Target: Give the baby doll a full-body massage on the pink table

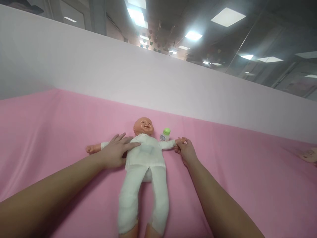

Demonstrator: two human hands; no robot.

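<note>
A baby doll with a white cloth body lies on its back on a pink sheet, head away from me. My left hand has its fingers spread over the doll's shoulder and the side of its chest, partly hiding that arm. At the other side, my right hand pinches the doll's small plastic hand, with that arm stretched out sideways. Just above this arm stands a small clear bottle with a green cap and a printed label.
Behind the sheet rises a white wall panel, with a glass pane above it reflecting ceiling lights. Part of another person's hand shows at the right edge.
</note>
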